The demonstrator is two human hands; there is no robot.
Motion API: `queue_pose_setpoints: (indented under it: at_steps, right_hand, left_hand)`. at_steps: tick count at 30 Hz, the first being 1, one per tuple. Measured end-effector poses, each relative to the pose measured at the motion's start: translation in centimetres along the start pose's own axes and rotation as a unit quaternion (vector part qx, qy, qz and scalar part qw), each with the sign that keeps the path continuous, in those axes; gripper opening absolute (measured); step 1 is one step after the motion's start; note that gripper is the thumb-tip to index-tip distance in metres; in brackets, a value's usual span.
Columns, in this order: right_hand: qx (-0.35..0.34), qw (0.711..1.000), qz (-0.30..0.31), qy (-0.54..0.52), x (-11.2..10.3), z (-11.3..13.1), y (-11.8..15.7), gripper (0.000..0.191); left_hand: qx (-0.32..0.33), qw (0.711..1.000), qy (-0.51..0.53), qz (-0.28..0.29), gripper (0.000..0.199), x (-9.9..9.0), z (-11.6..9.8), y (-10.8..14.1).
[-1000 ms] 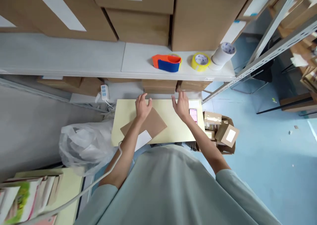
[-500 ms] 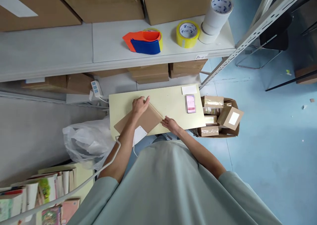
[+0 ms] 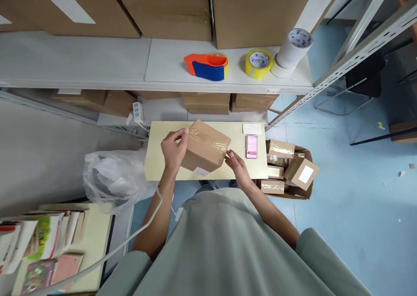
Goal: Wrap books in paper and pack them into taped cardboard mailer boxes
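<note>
Pale-yellow tabletop (image 3: 154,157): left hand (image 3: 175,150) grips taped cardboard box (image 3: 206,146) by its left end; right hand (image 3: 239,168), fingers extended, at right corner; smartphone (image 3: 252,146) near.

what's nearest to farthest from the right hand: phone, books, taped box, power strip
1. Taped box, just left of the right hand
2. Phone, on the table's right
3. Power strip, upper left
4. Books, far lower left
</note>
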State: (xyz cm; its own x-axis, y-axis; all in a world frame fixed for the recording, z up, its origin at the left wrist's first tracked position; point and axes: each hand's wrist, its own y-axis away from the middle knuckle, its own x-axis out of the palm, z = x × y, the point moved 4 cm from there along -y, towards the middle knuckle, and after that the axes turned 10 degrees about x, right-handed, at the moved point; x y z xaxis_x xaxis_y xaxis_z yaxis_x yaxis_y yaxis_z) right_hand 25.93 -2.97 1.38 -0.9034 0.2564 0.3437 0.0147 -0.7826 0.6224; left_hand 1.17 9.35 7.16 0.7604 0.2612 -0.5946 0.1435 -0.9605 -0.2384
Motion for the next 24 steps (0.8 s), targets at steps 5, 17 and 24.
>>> queue_pose_setpoints:
  at_steps: [5, 17, 24]
  right_hand:
    - [-0.063, 0.994, -0.041, 0.081, -1.1, 2.5, -0.9, 0.096]
    - [-0.203, 0.85, -0.133, 0.467, -1.5, 5.1, -3.2, 0.072]
    - [-0.217, 0.775, -0.124, 0.58, 0.2, 3.8, -2.7, 0.076]
  left_hand:
    - [-0.049, 0.998, 0.037, -0.007, 0.034, 0.1, 1.0, 2.7]
    - [-0.07, 0.993, 0.043, 0.086, 0.052, 4.0, 4.2, 8.5]
    - [-0.051, 0.992, 0.083, 0.076, 0.051, 4.1, 5.1, 8.6]
